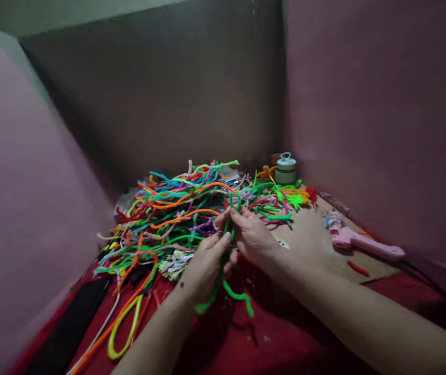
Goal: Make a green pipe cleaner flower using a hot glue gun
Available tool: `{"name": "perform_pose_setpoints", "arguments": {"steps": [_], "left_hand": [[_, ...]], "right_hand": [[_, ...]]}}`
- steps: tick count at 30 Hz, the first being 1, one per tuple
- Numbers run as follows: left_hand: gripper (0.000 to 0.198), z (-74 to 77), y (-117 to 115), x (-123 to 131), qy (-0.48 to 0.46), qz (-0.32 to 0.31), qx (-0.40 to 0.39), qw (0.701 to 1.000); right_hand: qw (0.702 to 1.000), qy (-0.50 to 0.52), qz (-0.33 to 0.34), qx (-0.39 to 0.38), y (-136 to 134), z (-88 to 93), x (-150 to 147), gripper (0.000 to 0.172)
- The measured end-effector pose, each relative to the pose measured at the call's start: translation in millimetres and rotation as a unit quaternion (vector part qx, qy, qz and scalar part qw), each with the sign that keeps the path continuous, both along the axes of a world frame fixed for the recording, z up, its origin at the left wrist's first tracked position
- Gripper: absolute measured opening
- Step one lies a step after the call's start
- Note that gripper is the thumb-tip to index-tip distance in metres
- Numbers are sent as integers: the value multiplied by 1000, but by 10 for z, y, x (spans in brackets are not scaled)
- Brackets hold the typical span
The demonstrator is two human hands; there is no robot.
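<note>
A green pipe cleaner (237, 295) is held between my two hands, bent into a narrow loop at the top with its loose ends hanging below. My left hand (209, 255) pinches it from the lower left, thumb against the strands. Higher up, my right hand (251, 233) grips it with thumb and fingers pressed together near the loop. Some of the fingers hide one another. Just behind both hands lies a large tangled heap of coloured pipe cleaners (183, 200).
A pink glue gun (371, 244) rests on a tan board (312, 255) at the right, beside a short red piece (358, 268). A pale green lidded container (285, 169) stands at the back. A yellow loop (114, 333) lies front left on the red cloth (285, 338). Walls enclose three sides.
</note>
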State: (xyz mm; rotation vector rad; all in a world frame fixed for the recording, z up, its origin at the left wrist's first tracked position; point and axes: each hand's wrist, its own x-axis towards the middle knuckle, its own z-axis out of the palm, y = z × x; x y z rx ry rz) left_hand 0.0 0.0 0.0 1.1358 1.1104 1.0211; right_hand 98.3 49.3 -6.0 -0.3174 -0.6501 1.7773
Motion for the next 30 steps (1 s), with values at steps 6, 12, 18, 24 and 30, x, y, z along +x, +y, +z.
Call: {"name": "perform_pose_setpoints", "arguments": {"steps": [6,12,18,24,30], "left_hand": [[26,23,7,-47,28,-28,-52,998],[26,7,-41,-58,1,-84,-49,995],[23,5,-55,-81,-66,-143,-65,985],[26,-40,-37,-85,-114,-136,-102,979],[20,-48,-26,-140,-137,-169,-122,968]], "right_hand": [[999,-3,-28,26,68,13,0,13],[999,50,6,21,65,119,100,14],[998,48,41,-19,53,185,168,19],[1000,17,10,13,8,252,195,21],[999,5,-30,-10,138,262,272,28]]}}
